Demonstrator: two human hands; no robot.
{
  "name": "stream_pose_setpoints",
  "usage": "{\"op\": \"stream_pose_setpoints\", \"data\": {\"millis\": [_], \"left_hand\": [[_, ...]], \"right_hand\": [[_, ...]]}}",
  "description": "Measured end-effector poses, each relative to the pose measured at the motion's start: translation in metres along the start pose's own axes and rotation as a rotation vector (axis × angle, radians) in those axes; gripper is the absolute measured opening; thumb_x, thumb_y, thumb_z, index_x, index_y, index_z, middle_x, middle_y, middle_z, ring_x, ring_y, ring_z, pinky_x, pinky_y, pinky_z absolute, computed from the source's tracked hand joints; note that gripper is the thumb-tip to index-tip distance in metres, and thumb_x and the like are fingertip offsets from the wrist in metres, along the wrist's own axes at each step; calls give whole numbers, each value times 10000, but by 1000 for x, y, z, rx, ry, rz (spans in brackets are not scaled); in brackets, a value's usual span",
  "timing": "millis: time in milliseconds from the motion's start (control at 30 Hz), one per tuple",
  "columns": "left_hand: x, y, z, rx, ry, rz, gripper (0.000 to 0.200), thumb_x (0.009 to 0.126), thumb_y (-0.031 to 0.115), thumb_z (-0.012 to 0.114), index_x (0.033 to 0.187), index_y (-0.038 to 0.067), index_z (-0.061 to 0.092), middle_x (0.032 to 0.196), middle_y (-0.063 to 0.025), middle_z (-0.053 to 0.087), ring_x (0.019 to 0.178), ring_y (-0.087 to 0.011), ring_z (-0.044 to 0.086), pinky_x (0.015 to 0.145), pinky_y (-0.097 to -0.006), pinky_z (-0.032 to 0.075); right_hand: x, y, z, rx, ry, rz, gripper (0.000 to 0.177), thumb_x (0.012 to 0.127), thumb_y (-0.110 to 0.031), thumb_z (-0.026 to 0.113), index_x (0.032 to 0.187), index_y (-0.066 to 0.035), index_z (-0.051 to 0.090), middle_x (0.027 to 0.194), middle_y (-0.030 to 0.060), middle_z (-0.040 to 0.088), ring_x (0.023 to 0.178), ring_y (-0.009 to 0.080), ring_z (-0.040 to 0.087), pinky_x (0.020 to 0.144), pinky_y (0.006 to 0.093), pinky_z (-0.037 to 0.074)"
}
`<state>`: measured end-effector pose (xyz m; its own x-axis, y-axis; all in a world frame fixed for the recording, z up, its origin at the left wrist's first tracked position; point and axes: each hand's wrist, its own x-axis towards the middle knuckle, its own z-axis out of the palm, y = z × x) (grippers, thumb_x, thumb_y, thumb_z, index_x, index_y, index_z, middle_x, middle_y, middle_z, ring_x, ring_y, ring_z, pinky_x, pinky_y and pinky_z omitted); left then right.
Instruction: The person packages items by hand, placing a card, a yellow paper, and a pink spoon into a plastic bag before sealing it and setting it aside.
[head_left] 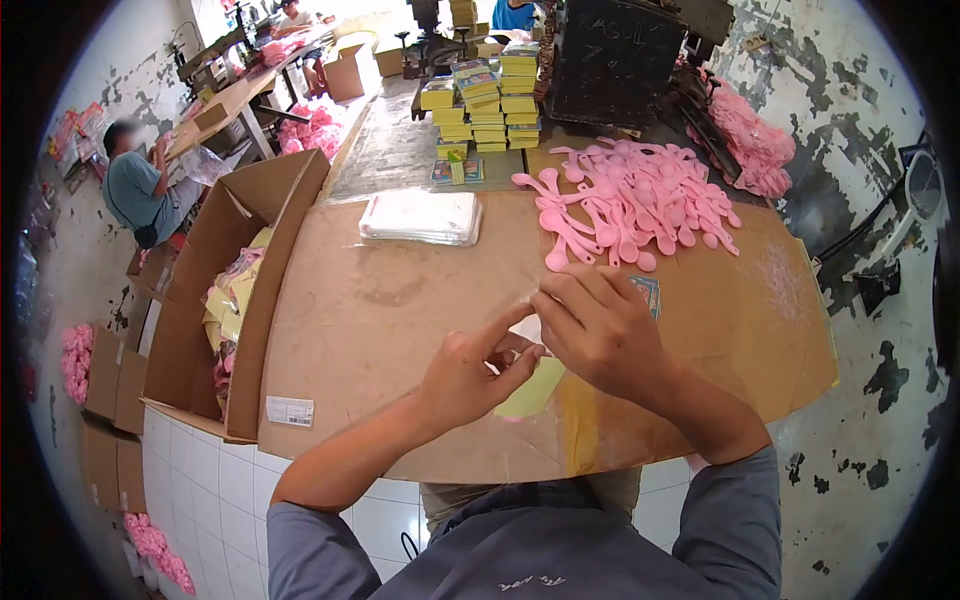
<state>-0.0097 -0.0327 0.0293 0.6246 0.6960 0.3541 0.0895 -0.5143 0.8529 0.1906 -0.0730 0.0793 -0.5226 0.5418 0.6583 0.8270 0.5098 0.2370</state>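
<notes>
Close over the cardboard-covered table, both my hands pinch a small clear plastic bag (527, 330) that shows between them. A pale yellow card (532, 390) hangs below the fingers, its lower part angled toward me. My left hand (472, 375) has thumb and index finger closed at the bag's left side. My right hand (598, 325) is curled, fingertips together at the bag's upper edge. Just beyond the right hand lies a heap of pink plastic spoons (640, 200). A small printed card (648, 295) peeks out beside the right hand.
A stack of clear plastic bags (420, 218) lies at the back left. Behind it rise piles of yellow-edged card packs (485, 105). An open cardboard box (285, 230) with yellow and pink packets stands left. A dark box (615, 65) is at the back; a person (140, 190) sits far left.
</notes>
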Motion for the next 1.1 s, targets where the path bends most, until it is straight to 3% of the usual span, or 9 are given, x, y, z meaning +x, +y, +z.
{"op": "stream_pose_setpoints", "data": {"millis": [67, 167, 267, 333, 433, 733, 1100], "left_hand": [[0, -1, 0, 68, -34, -13, 532, 934, 43, 716, 1423, -44, 528, 839, -98, 766, 716, -110, 715, 656, -276, 584], [-1, -4, 5, 87, -49, 7, 524, 938, 114, 719, 1421, 4, 551, 816, -116, 763, 619, -168, 710, 598, -300, 576], [0, -8, 4, 41, -83, 13, 500, 950, 149, 712, 1418, 43, 571, 801, -123, 761, 567, -174, 699, 567, -308, 565], [2, -9, 0, -3, -91, -37, 496, 960, 120, 703, 1429, 42, 562, 786, -93, 747, 603, -124, 667, 589, -289, 552], [3, -10, -3, -85, -65, -129, 502, 975, 61, 691, 1452, 27, 540, 770, -37, 720, 695, -40, 608, 644, -250, 527], [3, -3, 2, -46, -87, -132, 517, 971, 52, 681, 1465, 33, 530, 781, -53, 732, 723, -41, 620, 663, -257, 556], [0, 4, 0, 39, -80, -50, 540, 949, 65, 702, 1459, 28, 529, 775, -60, 737, 632, -84, 648, 620, -264, 564]], "right_hand": [[-2, 0, 3, -75, -60, -41, 250, 742, -159, 729, 933, -17, 654, 995, 77, 611, 982, 231, 605, 840, 366, 460], [-3, 6, 10, 75, -124, 39, 189, 753, -150, 724, 868, -34, 629, 934, 89, 596, 948, 246, 599, 852, 363, 458], [-5, 36, 11, 78, 70, 232, 128, 774, -96, 699, 824, -40, 595, 874, 91, 580, 894, 264, 606, 809, 370, 470], [-11, 54, -16, 439, -28, 511, 75, 829, -53, 667, 882, -28, 621, 869, 91, 595, 822, 273, 606, 741, 373, 480], [-42, 74, -50, 852, -203, 703, 76, 872, -41, 655, 947, -28, 658, 911, 93, 627, 798, 273, 614, 701, 387, 487], [-32, 14, -21, 237, 23, 187, 250, 826, -112, 779, 1056, -55, 700, 987, 58, 651, 861, 238, 645, 718, 358, 493], [-14, 2, 1, 57, 11, 103, 208, 807, -79, 749, 1002, -58, 679, 962, 57, 632, 866, 233, 631, 737, 357, 493]]}}
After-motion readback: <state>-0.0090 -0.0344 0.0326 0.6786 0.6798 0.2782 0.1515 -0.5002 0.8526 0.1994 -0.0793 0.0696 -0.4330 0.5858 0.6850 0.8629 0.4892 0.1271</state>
